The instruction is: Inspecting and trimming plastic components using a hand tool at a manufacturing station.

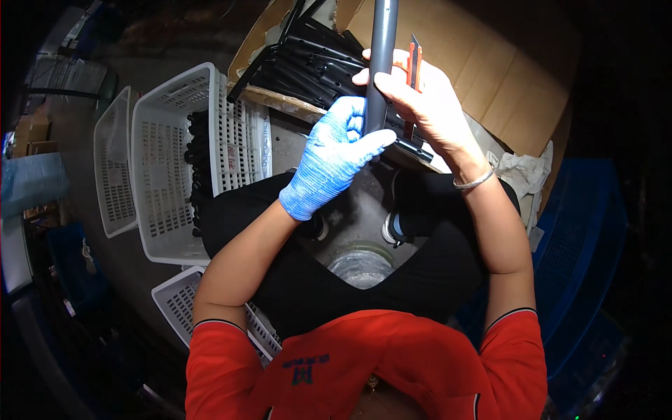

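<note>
Right of a white basket (164, 175), a blue-gloved left hand (325, 161) grips the lower end of a dark tube (382, 52); the bare right hand (435, 105) clasps it higher up while also holding a red utility knife (413, 68).

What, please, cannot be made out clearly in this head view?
All in the head view:
- Tube: its upper end is cut off by the top edge.
- Cutter: part of its handle is hidden by the right hand.
- Left hand: some fingertips are hidden behind the tube.
- White crate: one corner is hidden by the left leg.
- Blue crate: its far side is lost in shadow.
</note>
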`<action>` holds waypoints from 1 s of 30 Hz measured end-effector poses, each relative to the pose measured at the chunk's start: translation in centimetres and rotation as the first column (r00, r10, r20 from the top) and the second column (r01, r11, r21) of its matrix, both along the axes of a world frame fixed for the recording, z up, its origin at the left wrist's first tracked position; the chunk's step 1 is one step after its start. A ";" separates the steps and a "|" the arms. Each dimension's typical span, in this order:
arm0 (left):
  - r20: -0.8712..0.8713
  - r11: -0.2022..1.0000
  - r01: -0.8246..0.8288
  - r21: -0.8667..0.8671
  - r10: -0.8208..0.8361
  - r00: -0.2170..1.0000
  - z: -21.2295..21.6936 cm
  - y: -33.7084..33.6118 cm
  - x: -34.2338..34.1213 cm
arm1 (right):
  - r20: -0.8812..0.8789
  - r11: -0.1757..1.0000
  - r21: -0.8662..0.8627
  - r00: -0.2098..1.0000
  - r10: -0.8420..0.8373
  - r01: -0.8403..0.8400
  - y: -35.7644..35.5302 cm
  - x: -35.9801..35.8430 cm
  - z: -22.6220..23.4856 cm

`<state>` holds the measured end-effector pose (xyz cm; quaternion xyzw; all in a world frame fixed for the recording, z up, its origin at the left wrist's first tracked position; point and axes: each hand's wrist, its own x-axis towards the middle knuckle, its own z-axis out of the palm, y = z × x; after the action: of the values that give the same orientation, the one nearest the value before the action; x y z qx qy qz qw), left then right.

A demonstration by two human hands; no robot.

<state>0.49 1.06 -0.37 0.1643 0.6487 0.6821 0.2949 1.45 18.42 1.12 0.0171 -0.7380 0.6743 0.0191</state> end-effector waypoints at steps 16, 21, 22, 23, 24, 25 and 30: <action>0.334 0.939 0.065 0.339 -0.185 0.924 -0.8 -0.7 -1.4 | 0.084 0.952 -0.304 0.996 0.037 -0.009 0.1 -1.0 -1.5; -0.439 0.995 0.063 -0.079 -0.092 0.894 -1.2 -0.7 -1.9 | 0.084 0.945 -0.320 0.995 -0.049 0.074 0.2 -1.2 -1.8; -0.105 0.990 0.102 0.094 -0.092 0.990 -0.8 -0.8 -1.9 | 0.084 0.944 -0.320 0.995 -0.051 0.076 0.3 -1.2 -1.9; 0.239 0.961 0.076 0.264 -0.142 0.961 -0.1 -0.7 -1.8 | 0.097 0.953 -0.290 0.993 -0.065 0.091 0.3 -1.2 -1.9; 0.241 0.962 0.077 0.263 -0.143 0.960 -0.1 -0.5 -1.5 | 0.109 0.960 -0.258 0.991 -0.079 0.105 0.4 -1.2 -2.0; 0.190 0.974 0.054 0.219 -0.097 0.977 -0.2 0.0 -1.2 | 0.110 0.960 -0.260 0.991 -0.081 0.107 0.2 -1.2 -2.0; 0.107 0.994 0.110 0.019 -0.112 0.988 1.0 -0.2 -1.1 | -0.045 0.989 -0.137 0.997 -0.064 0.057 -0.9 -0.4 -1.5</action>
<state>-0.64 0.88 0.68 0.1652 0.6172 0.6767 0.3659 1.03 17.47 -0.37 0.0099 -0.6899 0.7214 0.0591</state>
